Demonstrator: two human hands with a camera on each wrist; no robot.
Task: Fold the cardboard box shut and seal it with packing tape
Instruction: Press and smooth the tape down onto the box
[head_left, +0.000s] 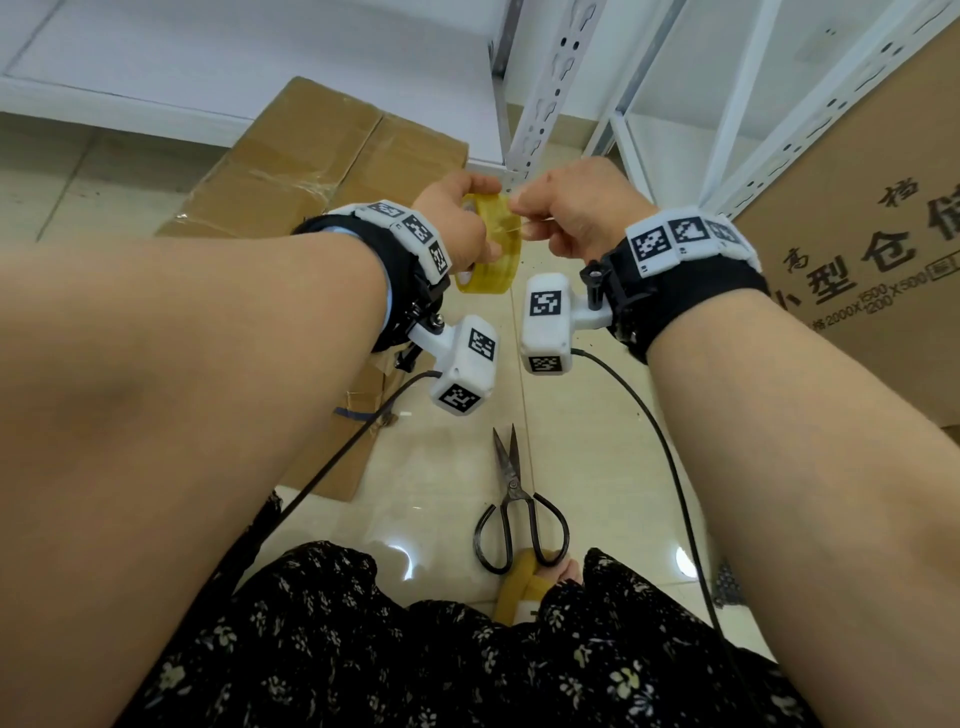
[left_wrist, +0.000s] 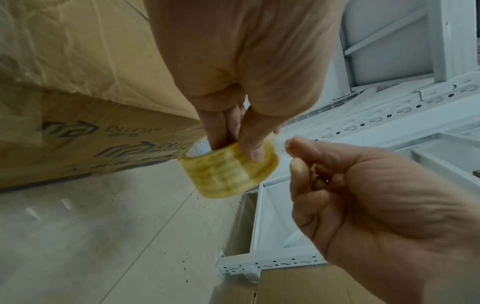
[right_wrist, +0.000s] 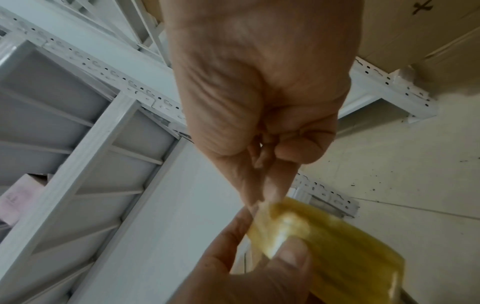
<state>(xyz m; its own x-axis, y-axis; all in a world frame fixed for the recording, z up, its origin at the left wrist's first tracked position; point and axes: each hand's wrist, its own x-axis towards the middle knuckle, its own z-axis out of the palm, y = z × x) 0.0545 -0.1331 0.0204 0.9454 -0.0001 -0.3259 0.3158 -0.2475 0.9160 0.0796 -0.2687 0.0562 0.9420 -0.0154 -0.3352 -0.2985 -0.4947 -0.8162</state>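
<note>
Left hand (head_left: 457, 223) grips yellowish tape roll (head_left: 491, 249), fingers through core, thumb on outer face. Right hand (head_left: 576, 213), at roll's 3 o'clock, pinches tape's loose end. Cardboard box (head_left: 311, 171) on floor at roll's 10 o'clock. Scissors (head_left: 517, 512) on floor at 6 o'clock.

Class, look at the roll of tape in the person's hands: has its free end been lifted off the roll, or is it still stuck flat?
Lifted. The right hand pinches a strip drawn off the tape roll, which the left hand grips.
</note>
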